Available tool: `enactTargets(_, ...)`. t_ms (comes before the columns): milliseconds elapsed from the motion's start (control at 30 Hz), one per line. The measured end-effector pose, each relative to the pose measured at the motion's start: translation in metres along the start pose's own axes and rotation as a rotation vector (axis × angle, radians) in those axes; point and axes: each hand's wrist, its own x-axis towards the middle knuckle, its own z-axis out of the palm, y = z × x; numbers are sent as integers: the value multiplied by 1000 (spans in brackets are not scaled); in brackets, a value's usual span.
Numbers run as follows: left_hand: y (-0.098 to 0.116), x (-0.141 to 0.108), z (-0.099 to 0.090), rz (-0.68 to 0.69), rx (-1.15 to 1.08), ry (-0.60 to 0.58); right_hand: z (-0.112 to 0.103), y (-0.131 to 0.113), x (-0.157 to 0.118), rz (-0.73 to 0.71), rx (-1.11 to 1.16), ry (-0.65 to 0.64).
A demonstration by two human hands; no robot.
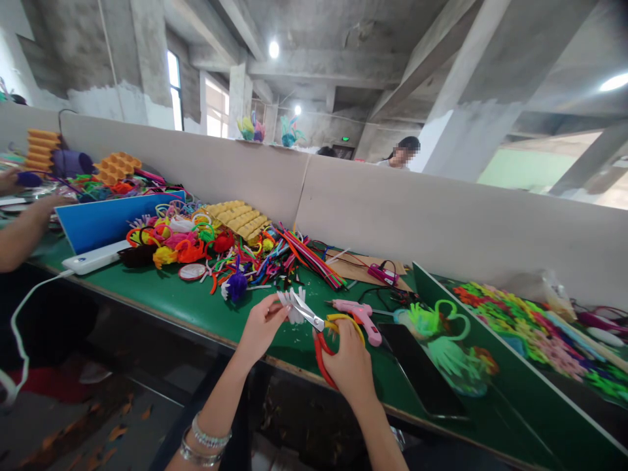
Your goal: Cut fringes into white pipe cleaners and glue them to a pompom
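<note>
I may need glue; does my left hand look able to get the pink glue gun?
Probably not directly: the left hand holds a white piece, and the scissors lie between it and the glue gun.

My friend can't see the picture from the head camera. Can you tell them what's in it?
Two bare hands work over a green table: the left hand pinches a fluffy white piece, and the right hand holds scissors against it. Around them lie colourful fuzzy sticks, a pink glue gun and a black tablet.
</note>
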Motion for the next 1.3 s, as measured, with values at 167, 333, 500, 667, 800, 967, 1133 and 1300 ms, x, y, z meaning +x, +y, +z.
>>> enactTargets(167,4,-1,1,-19,21,-18,-1,-2,0,-1,6,4)
enactTargets(333,2,-3,5,-26,14,-52,-2,-1,0,-7,21,4)
enactTargets(500,1,-4,9,-34,9,-79,-5,-2,1,3,26,-22)
enactTargets(667,0,-3,11,-49,-37,-83,-10,-6,0,18,17,-79)
enactTargets(800,1,-3,12,-58,-74,-93,-13,-9,1,29,15,-97)
enactTargets(967,2,-5,12,-50,-59,-87,-14,-9,1,37,45,-101)
enactTargets(1133,1,-5,11,-46,-32,-84,-15,-9,0,41,47,-100)
enactTargets(1300,0,-5,10,-32,-21,-94,-16,-10,0,45,42,-105)
